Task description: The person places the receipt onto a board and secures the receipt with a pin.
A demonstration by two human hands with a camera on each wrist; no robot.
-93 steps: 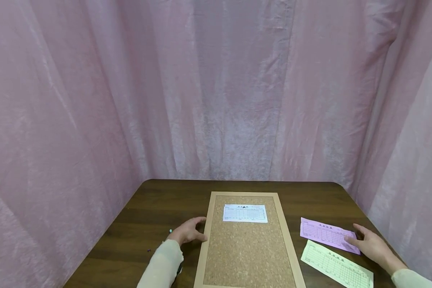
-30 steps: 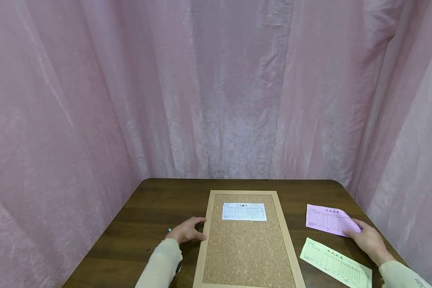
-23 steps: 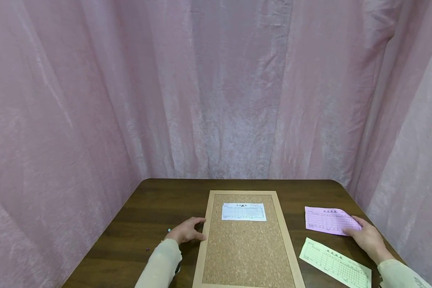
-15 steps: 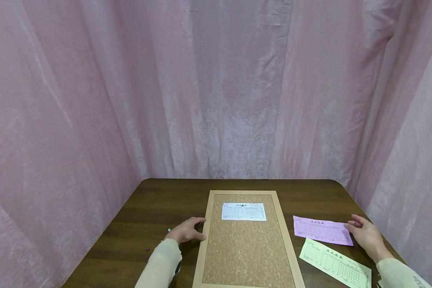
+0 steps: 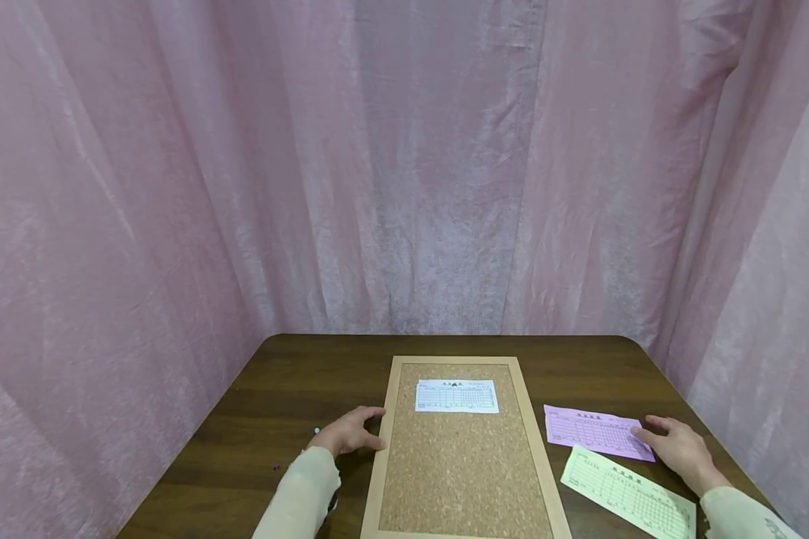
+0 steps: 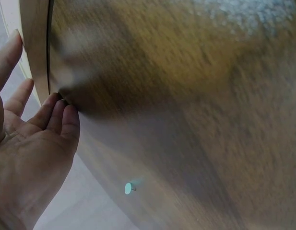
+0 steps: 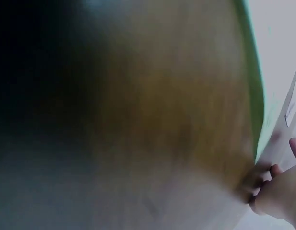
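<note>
My left hand (image 5: 350, 433) rests its spread fingers and thumb against the left side of a wood-framed cork board (image 5: 465, 471). In the left wrist view its fingertips (image 6: 71, 120) reach the frame's edge. A white printed slip (image 5: 456, 404) lies on the upper part of the cork, with a small dark spot at its top middle. My right hand (image 5: 677, 453) is at the right end of a purple printed slip (image 5: 596, 434), its thumb over the slip's end. That slip lies flat, right of the board. Below it lies a green printed slip (image 5: 630, 494), turned at an angle.
A teal thumbtack (image 6: 129, 188) stands on the dark wooden table (image 5: 297, 374) left of the board, partly behind my left hand in the head view. A small purple bit (image 5: 276, 467) lies nearer the left edge. Pink curtains (image 5: 404, 187) hang around the table.
My right hand held the purple slip raised at its right end, then laid it down closer to the board, and its fingers loosened. My left hand and the board stayed put.
</note>
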